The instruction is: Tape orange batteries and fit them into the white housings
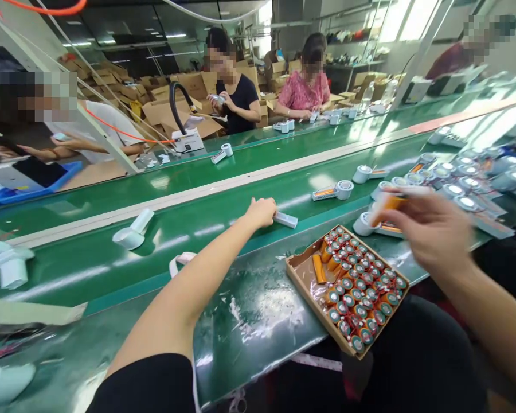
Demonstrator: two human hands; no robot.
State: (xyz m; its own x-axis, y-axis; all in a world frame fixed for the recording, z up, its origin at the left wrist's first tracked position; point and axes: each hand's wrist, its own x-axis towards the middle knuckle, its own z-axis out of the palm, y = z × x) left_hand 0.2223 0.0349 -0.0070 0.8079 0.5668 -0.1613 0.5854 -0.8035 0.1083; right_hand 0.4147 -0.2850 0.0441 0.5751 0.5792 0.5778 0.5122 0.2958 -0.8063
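My left hand (262, 212) reaches out over the green belt, its fingers curled down around a pale handheld fan. The fan's handle (286, 219) sticks out to the right of the fingers; its head is hidden behind the hand. Raised at the right, my right hand (441, 229) pinches an orange battery (394, 202), with a blurred white piece along it. Below and between the hands, a cardboard tray (313, 298) holds many upright orange batteries with green ends and red wires. One loose battery (319, 269) lies in its bare corner.
Several fans lie along the belt (215, 201), including an open-handled fan (344, 189) and a fan (133, 229) at left. A pile of fans (468, 172) covers the right side. Across the belt, co-workers handle parts near a white machine (189, 140). The bench edge (262, 370) runs close to me.
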